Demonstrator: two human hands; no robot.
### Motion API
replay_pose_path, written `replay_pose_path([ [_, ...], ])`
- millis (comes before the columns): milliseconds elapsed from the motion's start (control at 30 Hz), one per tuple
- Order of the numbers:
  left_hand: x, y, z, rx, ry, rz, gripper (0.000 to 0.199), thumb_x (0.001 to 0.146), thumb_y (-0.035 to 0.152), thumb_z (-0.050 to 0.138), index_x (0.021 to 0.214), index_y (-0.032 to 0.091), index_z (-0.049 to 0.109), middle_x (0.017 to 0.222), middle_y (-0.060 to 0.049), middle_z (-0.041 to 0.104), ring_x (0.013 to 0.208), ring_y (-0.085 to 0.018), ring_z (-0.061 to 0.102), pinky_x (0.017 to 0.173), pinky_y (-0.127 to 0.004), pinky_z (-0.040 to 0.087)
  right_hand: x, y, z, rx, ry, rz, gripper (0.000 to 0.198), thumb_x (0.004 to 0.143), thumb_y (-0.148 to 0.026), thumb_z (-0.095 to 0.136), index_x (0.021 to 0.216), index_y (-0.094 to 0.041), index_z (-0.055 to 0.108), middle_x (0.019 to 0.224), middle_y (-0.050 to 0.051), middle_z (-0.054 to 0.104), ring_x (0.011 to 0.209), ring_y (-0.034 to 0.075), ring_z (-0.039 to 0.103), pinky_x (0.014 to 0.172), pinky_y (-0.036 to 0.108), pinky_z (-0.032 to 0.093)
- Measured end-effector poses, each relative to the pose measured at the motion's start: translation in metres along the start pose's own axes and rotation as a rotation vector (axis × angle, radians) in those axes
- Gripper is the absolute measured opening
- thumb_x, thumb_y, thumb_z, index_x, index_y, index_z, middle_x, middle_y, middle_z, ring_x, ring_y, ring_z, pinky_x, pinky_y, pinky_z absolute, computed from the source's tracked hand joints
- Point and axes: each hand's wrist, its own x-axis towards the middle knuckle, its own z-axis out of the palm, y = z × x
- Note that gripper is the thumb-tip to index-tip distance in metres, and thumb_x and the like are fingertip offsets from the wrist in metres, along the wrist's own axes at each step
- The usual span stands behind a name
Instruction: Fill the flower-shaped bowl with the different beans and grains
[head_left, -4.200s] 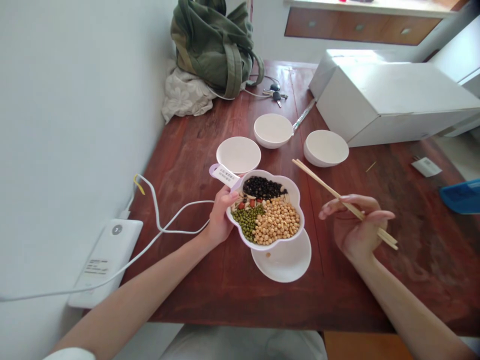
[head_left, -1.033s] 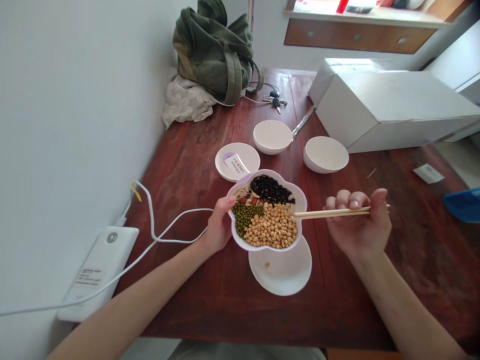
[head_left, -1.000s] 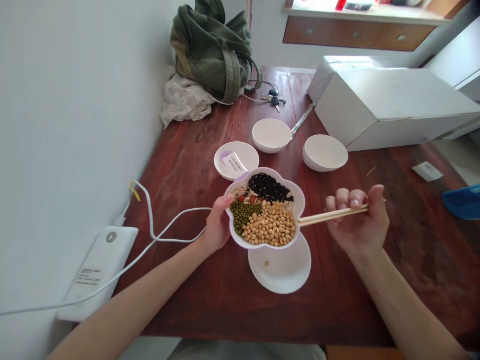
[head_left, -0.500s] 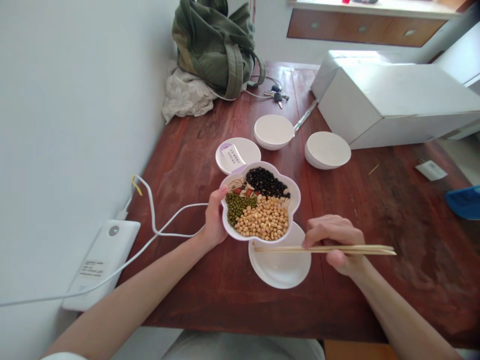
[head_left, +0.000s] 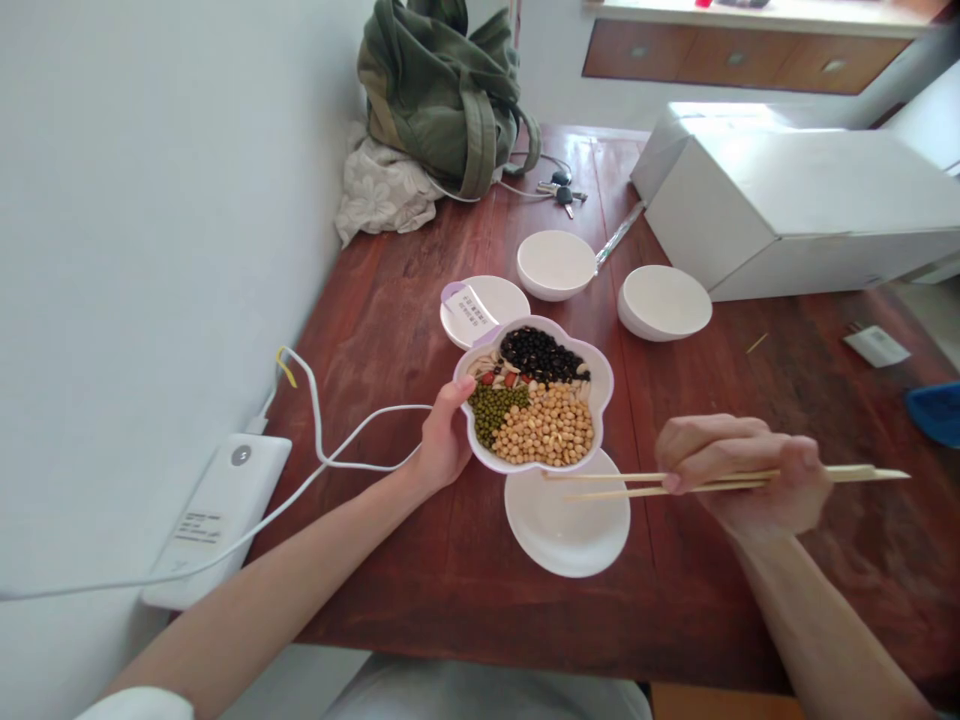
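My left hand (head_left: 446, 435) grips the left rim of a flower-shaped tray (head_left: 604, 382), held up and tilted toward me. In it lie black beans (head_left: 544, 354), green mung beans (head_left: 495, 412), yellow soybeans (head_left: 551, 428) and some pale and reddish seeds (head_left: 501, 378). My right hand (head_left: 742, 470) is closed round a pair of wooden chopsticks (head_left: 637, 484). Their tips point left, slightly apart, over a white bowl (head_left: 568, 530) below the tray's near edge. Nothing shows between the tips. The tray hides the bowl's far part.
Beyond the tray stand a white dish with a paper label (head_left: 510, 298) and two white bowls (head_left: 556, 262) (head_left: 664, 300). A large white box (head_left: 810, 190) fills the back right. A green bag (head_left: 442, 95) and keys (head_left: 564, 193) lie behind. A white power bank (head_left: 217, 515) with its cable leans left.
My right hand has moved right and turned, drawing the chopsticks away from the tray. Their tips have spread apart. The whole view has shifted slightly; my left hand still holds the tray.
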Motion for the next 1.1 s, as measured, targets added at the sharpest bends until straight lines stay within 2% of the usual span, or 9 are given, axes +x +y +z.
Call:
replay_pose_path([
  [167, 0.0, -0.001, -0.001, 0.016, -0.012, 0.02, 0.05, 0.085, 0.057, 0.08, 0.116, 0.018, 0.084, 0.127, -0.01, 0.087, 0.145, -0.044, 0.067, 0.124, -0.057, 0.053, 0.004, 0.0, -0.008, 0.106, 0.095, -0.054, 0.078, 0.118, -0.055, 0.028, 0.083, -0.023, 0.089, 0.054, 0.006, 0.07, 0.041, 0.019, 0.062, 0.04, 0.034, 0.05],
  [267, 0.0, -0.001, -0.002, 0.026, -0.028, 0.016, 0.051, 0.086, 0.059, 0.081, 0.116, 0.018, 0.084, 0.126, -0.01, 0.087, 0.144, -0.044, 0.068, 0.123, -0.056, 0.054, 0.007, 0.001, -0.009, 0.148, 0.275, -0.105, 0.076, 0.117, -0.057, 0.033, 0.078, -0.024, 0.089, 0.052, 0.006, 0.067, 0.04, 0.018, 0.06, 0.038, 0.034, 0.05],
  [333, 0.0, 0.0, -0.002, 0.024, -0.049, -0.003, 0.055, 0.085, 0.06, 0.081, 0.12, 0.018, 0.083, 0.128, -0.011, 0.086, 0.143, -0.045, 0.069, 0.122, -0.057, 0.056, 0.008, 0.001, -0.007, 0.121, 0.406, -0.083, 0.069, 0.115, -0.06, 0.044, 0.074, -0.026, 0.088, 0.056, 0.006, 0.069, 0.042, 0.017, 0.061, 0.038, 0.034, 0.048],
  [433, 0.0, 0.001, -0.002, 0.025, -0.074, -0.029, 0.062, 0.084, 0.06, 0.082, 0.13, 0.018, 0.08, 0.131, -0.013, 0.085, 0.139, -0.046, 0.071, 0.118, -0.058, 0.058, 0.007, 0.003, -0.001, 0.036, 0.492, -0.045, 0.06, 0.109, -0.064, 0.06, 0.07, -0.026, 0.087, 0.06, 0.006, 0.07, 0.046, 0.018, 0.063, 0.038, 0.034, 0.045],
  [567, 0.0, 0.001, -0.003, 0.034, -0.092, -0.044, 0.067, 0.084, 0.063, 0.083, 0.134, 0.018, 0.079, 0.131, -0.014, 0.085, 0.137, -0.046, 0.072, 0.116, -0.058, 0.059, 0.002, 0.004, 0.008, -0.09, 0.485, -0.073, 0.056, 0.109, -0.06, 0.061, 0.072, -0.027, 0.087, 0.063, 0.006, 0.073, 0.051, 0.022, 0.066, 0.042, 0.039, 0.049],
  [767, -0.001, -0.001, -0.005, 0.05, -0.096, -0.035, 0.062, 0.085, 0.065, 0.082, 0.125, 0.018, 0.082, 0.127, -0.014, 0.086, 0.137, -0.047, 0.072, 0.116, -0.059, 0.059, 0.001, 0.001, 0.009, -0.141, 0.42, -0.191, 0.035, 0.113, -0.047, 0.059, 0.099, -0.042, 0.09, 0.073, -0.002, 0.081, 0.057, 0.021, 0.071, 0.048, 0.039, 0.057],
  [867, -0.001, -0.002, -0.007, 0.057, -0.08, -0.013, 0.059, 0.085, 0.065, 0.083, 0.12, 0.018, 0.084, 0.123, -0.014, 0.087, 0.136, -0.046, 0.073, 0.116, -0.059, 0.059, 0.003, 0.001, 0.008, -0.146, 0.407, -0.164, 0.04, 0.113, -0.051, 0.059, 0.092, -0.038, 0.091, 0.07, 0.001, 0.079, 0.055, 0.021, 0.07, 0.047, 0.039, 0.056],
  [1000, -0.001, -0.003, -0.009, 0.058, -0.06, -0.016, 0.06, 0.084, 0.063, 0.085, 0.123, 0.018, 0.083, 0.122, -0.014, 0.088, 0.134, -0.046, 0.074, 0.116, -0.059, 0.059, 0.003, 0.003, 0.007, -0.141, 0.348, -0.188, 0.044, 0.114, -0.051, 0.056, 0.091, -0.036, 0.091, 0.068, 0.001, 0.078, 0.053, 0.021, 0.069, 0.047, 0.038, 0.056],
  [1100, -0.001, -0.002, -0.009, 0.056, -0.062, -0.017, 0.058, 0.084, 0.061, 0.086, 0.122, 0.019, 0.083, 0.122, -0.014, 0.088, 0.133, -0.046, 0.075, 0.116, -0.06, 0.059, 0.001, 0.005, 0.006, -0.135, 0.365, -0.142, 0.051, 0.114, -0.055, 0.054, 0.084, -0.033, 0.09, 0.065, 0.003, 0.076, 0.053, 0.021, 0.068, 0.047, 0.039, 0.055],
])
